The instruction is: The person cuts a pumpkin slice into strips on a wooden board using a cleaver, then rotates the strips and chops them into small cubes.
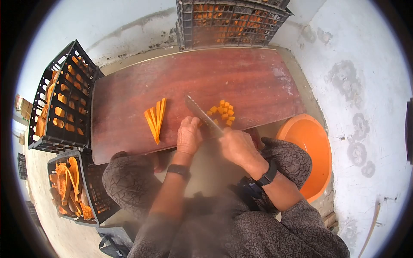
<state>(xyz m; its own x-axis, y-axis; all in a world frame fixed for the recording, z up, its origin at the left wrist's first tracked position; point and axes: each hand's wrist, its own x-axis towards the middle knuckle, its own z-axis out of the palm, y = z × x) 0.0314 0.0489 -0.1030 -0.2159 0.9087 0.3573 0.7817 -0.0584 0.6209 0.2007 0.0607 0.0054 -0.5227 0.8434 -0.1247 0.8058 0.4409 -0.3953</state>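
My left hand (188, 135) rests on the board (241, 77) at its near edge. My right hand (238, 146), just right of it, holds the knife (202, 115). Strips (155, 118) lie left of my left hand, cubes (222, 112) beyond the blade. A basin (312, 150) sits right of my right hand; crates (64, 99) stand far left.

The premises were a rough, makeshift food-preparation area working in bulk. The walls (365, 64) were whitewashed, stained and patchy, and the floor (56, 232) was bare and dusty. A low red-brown wooden tabletop (241, 73) served as the cutting surface and carried orange strips (155, 118) and cubes (223, 112). Three black plastic crates (64, 99) stood around it, holding orange vegetable pieces in quantity. An orange basin (314, 150) sat low beside the tabletop.
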